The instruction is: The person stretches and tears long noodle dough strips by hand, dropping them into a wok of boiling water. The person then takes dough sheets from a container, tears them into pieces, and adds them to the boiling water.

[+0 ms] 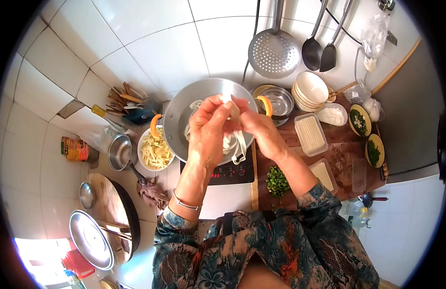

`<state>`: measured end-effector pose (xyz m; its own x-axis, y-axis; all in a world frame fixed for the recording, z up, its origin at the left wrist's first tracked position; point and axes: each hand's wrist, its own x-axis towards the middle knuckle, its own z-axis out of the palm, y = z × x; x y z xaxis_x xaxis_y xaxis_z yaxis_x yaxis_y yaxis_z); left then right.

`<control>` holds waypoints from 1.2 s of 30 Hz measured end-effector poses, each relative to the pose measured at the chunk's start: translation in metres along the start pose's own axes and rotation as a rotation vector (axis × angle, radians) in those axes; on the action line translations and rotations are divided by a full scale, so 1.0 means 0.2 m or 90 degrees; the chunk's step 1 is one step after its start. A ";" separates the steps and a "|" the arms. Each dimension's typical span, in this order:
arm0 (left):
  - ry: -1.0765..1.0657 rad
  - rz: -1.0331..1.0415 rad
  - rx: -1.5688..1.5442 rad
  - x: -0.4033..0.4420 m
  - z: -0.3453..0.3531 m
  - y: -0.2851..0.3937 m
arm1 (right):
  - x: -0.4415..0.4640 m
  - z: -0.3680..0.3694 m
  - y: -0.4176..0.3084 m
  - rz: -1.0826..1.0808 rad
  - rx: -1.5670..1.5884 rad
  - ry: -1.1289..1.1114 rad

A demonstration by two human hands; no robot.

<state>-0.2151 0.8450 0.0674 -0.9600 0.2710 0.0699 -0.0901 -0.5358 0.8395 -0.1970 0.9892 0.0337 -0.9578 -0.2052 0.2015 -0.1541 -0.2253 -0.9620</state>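
Observation:
My left hand [207,126] and my right hand [259,129] meet over a large metal pot [173,130] with orange handles. Their fingers are pinched on a pale noodle dough strip [240,144]. One length of it hangs below my fingers, over the pot's near right rim. More pale noodles [196,104] lie inside the pot, partly hidden by my hands. Beneath the pot is a black induction cooker [232,174] with a lit red display.
Left of the pot is a bowl of pale yellow strips [155,154]. On the right-hand board [300,166] are chopped greens [277,182], a tub of dough strips [311,135] and stacked bowls [311,89]. A skimmer [274,53] hangs above.

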 end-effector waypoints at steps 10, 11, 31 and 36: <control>0.166 0.257 -0.003 0.17 -0.13 0.27 | -0.04 0.04 0.01 0.059 -0.086 -0.070; 0.155 0.269 -0.007 0.18 -0.14 0.31 | -0.06 0.04 0.03 0.075 -0.080 -0.071; 0.095 0.495 -0.057 0.26 -0.44 1.01 | -0.21 -0.13 0.18 0.154 -0.169 -0.099; 0.149 0.527 -0.049 0.25 -0.48 1.11 | -0.20 -0.13 0.18 0.152 -0.195 -0.109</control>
<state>-0.3084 0.6615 0.2056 -0.7534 -0.3977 0.5237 0.6534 -0.5427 0.5278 -0.1708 1.0142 -0.0130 -0.9253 -0.3781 -0.0310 -0.0221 0.1354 -0.9905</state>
